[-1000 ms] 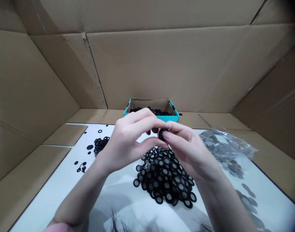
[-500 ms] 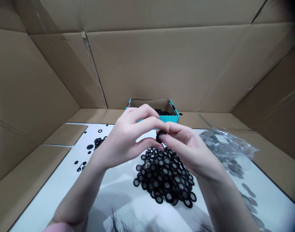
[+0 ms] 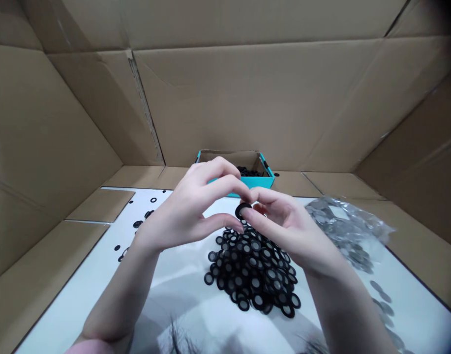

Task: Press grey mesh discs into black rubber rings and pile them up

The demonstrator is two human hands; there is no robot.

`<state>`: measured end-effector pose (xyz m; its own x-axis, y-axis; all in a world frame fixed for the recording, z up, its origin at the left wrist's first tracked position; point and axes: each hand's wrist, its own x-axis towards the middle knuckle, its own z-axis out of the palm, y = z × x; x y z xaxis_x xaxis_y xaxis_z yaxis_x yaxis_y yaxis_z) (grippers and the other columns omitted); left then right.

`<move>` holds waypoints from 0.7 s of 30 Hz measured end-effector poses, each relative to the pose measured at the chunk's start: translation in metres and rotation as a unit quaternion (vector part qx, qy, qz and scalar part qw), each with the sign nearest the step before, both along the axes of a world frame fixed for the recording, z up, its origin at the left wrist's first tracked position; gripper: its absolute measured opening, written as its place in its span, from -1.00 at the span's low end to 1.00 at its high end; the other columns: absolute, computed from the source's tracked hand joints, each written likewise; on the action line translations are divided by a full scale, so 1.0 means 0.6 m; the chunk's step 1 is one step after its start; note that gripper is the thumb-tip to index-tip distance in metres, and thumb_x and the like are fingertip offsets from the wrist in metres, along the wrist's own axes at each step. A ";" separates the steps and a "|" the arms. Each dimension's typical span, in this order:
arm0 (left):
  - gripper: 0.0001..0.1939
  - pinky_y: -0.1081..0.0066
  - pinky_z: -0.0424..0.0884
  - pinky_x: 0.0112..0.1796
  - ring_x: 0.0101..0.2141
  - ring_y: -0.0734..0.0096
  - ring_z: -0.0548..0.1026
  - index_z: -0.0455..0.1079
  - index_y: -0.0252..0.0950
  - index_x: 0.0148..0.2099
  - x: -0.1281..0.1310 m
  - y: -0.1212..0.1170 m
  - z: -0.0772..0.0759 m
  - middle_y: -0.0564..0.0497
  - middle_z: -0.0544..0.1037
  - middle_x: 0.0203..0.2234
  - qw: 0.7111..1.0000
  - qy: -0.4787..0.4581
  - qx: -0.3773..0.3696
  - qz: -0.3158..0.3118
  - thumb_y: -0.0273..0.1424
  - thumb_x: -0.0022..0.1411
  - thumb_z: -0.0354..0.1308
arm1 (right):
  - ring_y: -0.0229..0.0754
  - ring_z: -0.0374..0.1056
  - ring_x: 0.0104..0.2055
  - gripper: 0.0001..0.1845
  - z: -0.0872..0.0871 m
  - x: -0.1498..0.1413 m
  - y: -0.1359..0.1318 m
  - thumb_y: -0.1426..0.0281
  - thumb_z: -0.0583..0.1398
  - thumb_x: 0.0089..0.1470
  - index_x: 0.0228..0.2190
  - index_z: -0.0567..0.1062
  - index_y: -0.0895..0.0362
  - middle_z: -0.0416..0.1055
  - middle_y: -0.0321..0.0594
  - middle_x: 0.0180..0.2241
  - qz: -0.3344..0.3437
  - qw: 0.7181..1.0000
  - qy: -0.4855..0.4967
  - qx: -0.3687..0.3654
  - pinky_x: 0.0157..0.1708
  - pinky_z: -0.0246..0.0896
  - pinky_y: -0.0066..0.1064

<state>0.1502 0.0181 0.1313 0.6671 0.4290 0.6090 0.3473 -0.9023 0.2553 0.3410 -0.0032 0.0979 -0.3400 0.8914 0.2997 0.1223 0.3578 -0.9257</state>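
My right hand (image 3: 284,221) pinches a black rubber ring (image 3: 237,211) between thumb and fingers, above a heap of similar pieces. The ring's round face is turned partly toward me, and the right thumb covers some of its centre. My left hand (image 3: 199,201) is beside it, thumb and index finger spread around the ring's left side. The left index fingertip is close to the right fingers; whether it touches the ring I cannot tell. Beneath lies the heap of black rings with grey discs in their centres (image 3: 253,275), on the white table (image 3: 181,295).
A turquoise box (image 3: 264,182) with black rings inside stands at the back. To the right are a clear plastic bag of grey discs (image 3: 339,216) and loose grey discs (image 3: 380,290). Loose black rings (image 3: 138,224) lie left. Cardboard walls (image 3: 247,98) surround the table.
The ring has turned to show more of its face and shifted slightly left. My left thumb has moved down and left, away from the ring.
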 end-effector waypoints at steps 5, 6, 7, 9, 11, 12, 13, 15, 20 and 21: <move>-0.68 0.37 0.37 -0.14 -0.20 0.35 0.43 0.39 -0.29 -0.11 -0.020 0.016 0.008 -0.04 0.47 -0.22 0.998 -0.020 -0.007 0.052 -0.22 0.17 0.28 | -0.15 0.33 -0.25 -0.85 -0.006 0.027 0.014 0.30 0.17 0.13 -0.43 0.45 0.09 0.45 -0.25 -0.38 -0.044 0.982 -0.168 0.072 -0.25 0.15 -0.34; -0.70 0.39 0.37 -0.17 -0.22 0.36 0.43 0.38 -0.31 -0.10 -0.030 0.025 0.007 -0.03 0.48 -0.24 0.997 -0.018 -0.024 0.077 -0.24 0.20 0.25 | -0.13 0.34 -0.24 -0.86 -0.012 0.035 0.023 0.31 0.18 0.11 -0.42 0.47 0.09 0.47 -0.24 -0.36 -0.044 0.972 -0.214 0.080 -0.23 0.16 -0.32; -0.72 0.40 0.37 -0.20 -0.24 0.37 0.45 0.38 -0.32 -0.10 -0.041 0.038 0.003 -0.03 0.50 -0.25 0.992 -0.008 -0.052 0.111 -0.25 0.22 0.22 | -0.11 0.35 -0.24 -0.88 -0.020 0.043 0.032 0.32 0.19 0.09 -0.40 0.49 0.09 0.49 -0.22 -0.35 -0.042 0.961 -0.260 0.080 -0.21 0.17 -0.30; -0.73 0.41 0.36 -0.22 -0.26 0.36 0.47 0.39 -0.31 -0.09 -0.067 0.071 -0.013 -0.01 0.52 -0.26 0.967 0.073 -0.148 0.196 -0.24 0.25 0.17 | -0.10 0.37 -0.25 -0.90 -0.040 0.055 0.053 0.36 0.19 0.06 -0.37 0.52 0.09 0.51 -0.20 -0.33 -0.026 0.936 -0.348 0.051 -0.24 0.18 -0.30; -0.68 0.45 0.36 -0.23 -0.23 0.35 0.49 0.38 -0.26 -0.03 -0.095 0.112 -0.041 0.01 0.54 -0.23 0.880 0.230 -0.280 0.306 -0.21 0.23 0.17 | -0.13 0.37 -0.28 -0.92 -0.064 0.065 0.072 0.41 0.21 0.01 -0.38 0.51 0.10 0.51 -0.21 -0.35 -0.004 0.909 -0.416 0.008 -0.29 0.18 -0.34; -0.67 0.44 0.36 -0.25 -0.23 0.30 0.50 0.41 -0.28 -0.05 -0.109 0.132 -0.058 -0.02 0.55 -0.22 0.850 0.266 -0.306 0.337 -0.24 0.17 0.23 | -0.15 0.37 -0.34 -0.94 -0.077 0.068 0.079 0.44 0.23 -0.04 -0.41 0.50 0.10 0.50 -0.23 -0.41 0.003 0.901 -0.433 -0.007 -0.34 0.17 -0.37; -0.67 0.41 0.37 -0.26 -0.23 0.25 0.50 0.43 -0.32 -0.09 -0.122 0.152 -0.076 -0.07 0.55 -0.22 0.826 0.287 -0.323 0.361 -0.28 0.12 0.28 | -0.17 0.36 -0.39 -0.95 -0.088 0.071 0.084 0.46 0.25 -0.08 -0.45 0.50 0.10 0.48 -0.26 -0.47 0.008 0.895 -0.445 -0.019 -0.39 0.15 -0.39; -0.68 0.36 0.40 -0.21 -0.22 0.25 0.50 0.45 -0.35 -0.13 -0.144 0.185 -0.111 -0.11 0.54 -0.20 0.785 0.324 -0.359 0.387 -0.33 0.07 0.33 | -0.20 0.32 -0.47 -0.91 -0.108 0.075 0.089 0.51 0.27 -0.17 -0.53 0.49 0.09 0.44 -0.30 -0.55 0.011 0.887 -0.460 -0.036 -0.46 0.12 -0.43; -0.71 0.19 0.49 -0.15 -0.16 0.28 0.50 0.37 -0.37 0.02 -0.175 0.219 -0.165 -0.09 0.48 -0.10 0.718 0.379 -0.446 0.377 -0.30 0.33 0.12 | -0.16 0.37 -0.38 -0.90 -0.121 0.088 0.082 0.44 0.27 -0.13 -0.43 0.53 0.09 0.50 -0.24 -0.43 -0.005 0.884 -0.465 -0.039 -0.40 0.17 -0.40; -0.70 0.18 0.49 -0.14 -0.14 0.26 0.50 0.36 -0.36 0.04 -0.178 0.221 -0.171 -0.10 0.47 -0.07 0.711 0.384 -0.456 0.373 -0.30 0.34 0.12 | -0.15 0.38 -0.35 -0.88 -0.119 0.093 0.078 0.41 0.25 -0.08 -0.39 0.54 0.09 0.51 -0.22 -0.39 -0.011 0.886 -0.461 -0.035 -0.37 0.19 -0.38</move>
<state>0.0433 0.1507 0.0290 0.0322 0.8211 -0.5698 0.9953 0.0255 0.0930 0.3965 0.0438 0.0263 -0.3931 0.9066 -0.1537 0.8454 0.2907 -0.4480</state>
